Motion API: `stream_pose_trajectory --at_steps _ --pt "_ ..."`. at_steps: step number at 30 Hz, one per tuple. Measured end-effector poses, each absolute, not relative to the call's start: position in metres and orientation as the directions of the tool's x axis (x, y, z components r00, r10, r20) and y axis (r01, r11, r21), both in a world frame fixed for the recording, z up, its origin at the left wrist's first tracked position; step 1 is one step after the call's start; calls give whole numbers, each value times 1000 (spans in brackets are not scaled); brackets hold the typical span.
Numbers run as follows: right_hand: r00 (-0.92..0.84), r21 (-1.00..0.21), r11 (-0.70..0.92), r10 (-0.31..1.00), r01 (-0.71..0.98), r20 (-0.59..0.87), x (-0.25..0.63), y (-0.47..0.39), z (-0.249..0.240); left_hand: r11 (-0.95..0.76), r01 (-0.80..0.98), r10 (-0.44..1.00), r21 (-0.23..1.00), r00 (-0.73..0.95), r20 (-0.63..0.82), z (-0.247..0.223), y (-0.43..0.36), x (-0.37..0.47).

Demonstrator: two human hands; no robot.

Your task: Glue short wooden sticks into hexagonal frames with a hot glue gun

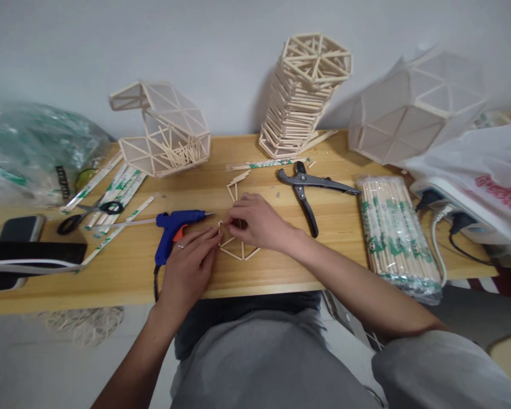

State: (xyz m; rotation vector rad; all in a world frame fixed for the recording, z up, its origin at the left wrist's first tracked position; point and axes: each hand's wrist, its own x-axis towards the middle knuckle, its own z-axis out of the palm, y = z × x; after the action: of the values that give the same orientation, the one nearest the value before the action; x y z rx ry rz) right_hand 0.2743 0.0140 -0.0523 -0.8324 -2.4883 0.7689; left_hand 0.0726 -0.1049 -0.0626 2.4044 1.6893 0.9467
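A small flat frame of short wooden sticks (243,257) lies on the table, its upper part covered by my hands. My left hand (191,255) rests at the frame's left edge, fingertips closed against a stick there. Pinched at the upper left corner, my right hand (258,220) holds what looks like a short wooden stick, mostly hidden by the fingers. Left of the frame lies a blue glue gun (170,230) with an orange trigger, its nozzle pointing right, close above my left hand. Several loose cut sticks (239,177) lie just beyond my right hand.
Black-handled cutters (304,184) and a pack of wrapped chopsticks (396,227) lie right, near a power strip (455,210). Behind stand a stick tower (300,102), a panelled model (413,108) and an open frame holding sticks (166,136). Scissors (89,215) and a phone (23,230) are left.
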Motion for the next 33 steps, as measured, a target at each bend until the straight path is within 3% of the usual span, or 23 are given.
stream_pose_trajectory --at_steps 13,33 --pt "-739 -610 667 646 427 189 274 14 -53 -407 850 866 333 244 436 -67 -107 70" --pt "-749 -605 663 643 440 159 274 15 -50 -395 842 874 367 221 432 -67 -108 71"
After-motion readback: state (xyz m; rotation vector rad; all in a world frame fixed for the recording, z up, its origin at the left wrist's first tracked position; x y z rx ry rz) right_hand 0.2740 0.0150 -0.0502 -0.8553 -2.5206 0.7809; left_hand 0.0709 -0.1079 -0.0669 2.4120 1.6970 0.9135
